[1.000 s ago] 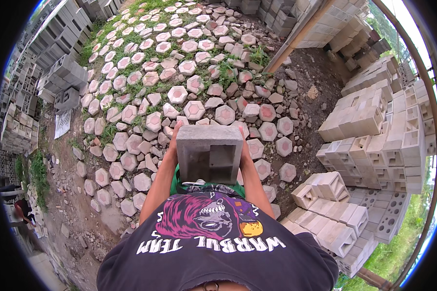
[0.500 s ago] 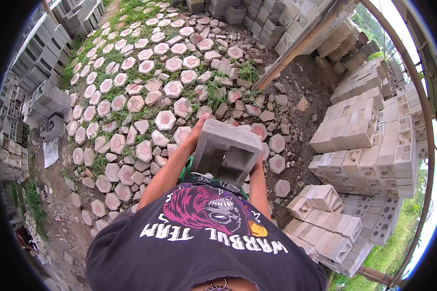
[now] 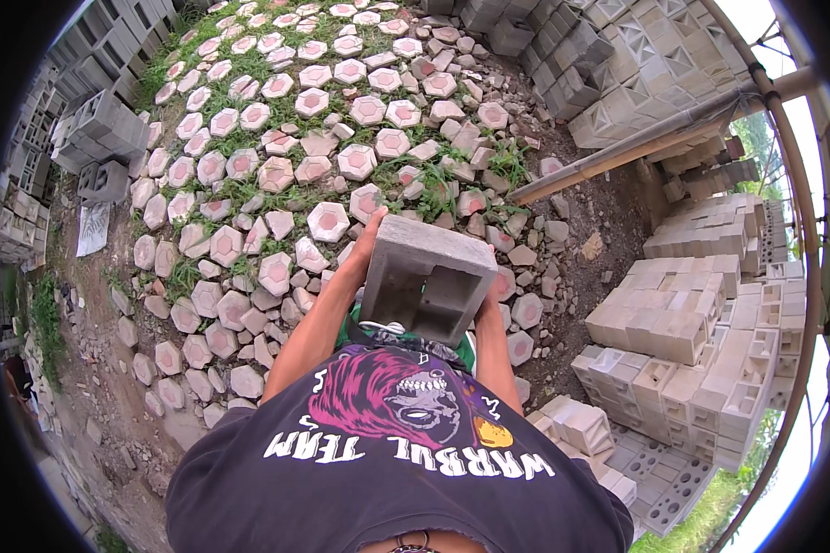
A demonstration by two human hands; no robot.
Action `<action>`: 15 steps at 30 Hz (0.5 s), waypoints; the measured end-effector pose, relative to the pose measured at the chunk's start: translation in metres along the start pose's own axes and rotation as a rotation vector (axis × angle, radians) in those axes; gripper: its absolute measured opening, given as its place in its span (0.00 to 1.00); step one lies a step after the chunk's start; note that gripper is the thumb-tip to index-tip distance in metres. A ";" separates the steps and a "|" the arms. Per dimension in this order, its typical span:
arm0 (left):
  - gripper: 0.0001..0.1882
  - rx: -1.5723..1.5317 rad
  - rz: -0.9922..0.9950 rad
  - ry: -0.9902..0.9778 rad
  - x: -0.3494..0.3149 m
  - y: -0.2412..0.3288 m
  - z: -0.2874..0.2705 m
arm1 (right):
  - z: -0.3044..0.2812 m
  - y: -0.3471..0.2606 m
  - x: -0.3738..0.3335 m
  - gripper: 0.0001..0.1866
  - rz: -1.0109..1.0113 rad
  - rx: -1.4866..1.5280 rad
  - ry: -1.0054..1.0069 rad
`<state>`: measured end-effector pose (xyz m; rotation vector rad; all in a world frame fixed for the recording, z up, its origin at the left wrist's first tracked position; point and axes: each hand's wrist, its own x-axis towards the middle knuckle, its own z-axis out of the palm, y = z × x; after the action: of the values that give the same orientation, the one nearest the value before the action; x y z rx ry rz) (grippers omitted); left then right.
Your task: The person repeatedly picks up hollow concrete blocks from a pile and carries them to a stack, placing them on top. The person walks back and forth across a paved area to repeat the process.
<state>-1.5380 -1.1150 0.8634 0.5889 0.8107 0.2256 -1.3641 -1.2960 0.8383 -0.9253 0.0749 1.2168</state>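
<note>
A grey hollow concrete block (image 3: 438, 241) is held in front of my waist between both hands. Its open side with two cavities is turned toward me, and its solid long face is on the upper side. My left hand (image 3: 367, 247) is closed against the block's left end, fingers partly hidden behind it. At the other end, my right hand (image 3: 489, 293) presses on the right side, most of its fingers out of sight. Beneath and beyond the block lie hexagonal paving stones (image 3: 328, 222) with reddish centres, touching neither hand.
Pale block stacks (image 3: 655, 309) rise at the right, with a leaning wooden pole (image 3: 632, 147) beyond them. Grey blocks (image 3: 101, 129) are piled at the left, near a white sheet (image 3: 93, 229) on the dirt. Broken stones and grass cover the uneven ground ahead.
The block stays between both hands at about the same height. The surroundings have shifted: the right-hand stacks sit lower in view and the pole lies further right and flatter.
</note>
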 end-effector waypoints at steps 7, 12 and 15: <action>0.30 -0.297 0.155 0.090 0.036 0.040 -0.018 | 0.042 -0.033 0.103 0.31 0.077 -0.219 -0.120; 0.23 -0.389 0.320 0.197 0.070 0.071 -0.015 | 0.101 -0.086 0.155 0.31 0.195 -0.293 -0.217; 0.23 -0.419 0.351 0.208 0.084 0.087 0.002 | 0.113 -0.118 0.177 0.31 0.283 -0.341 -0.170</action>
<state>-1.4766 -1.0108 0.8623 0.3090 0.8259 0.7692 -1.2444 -1.0932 0.8882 -1.1277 -0.1472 1.5993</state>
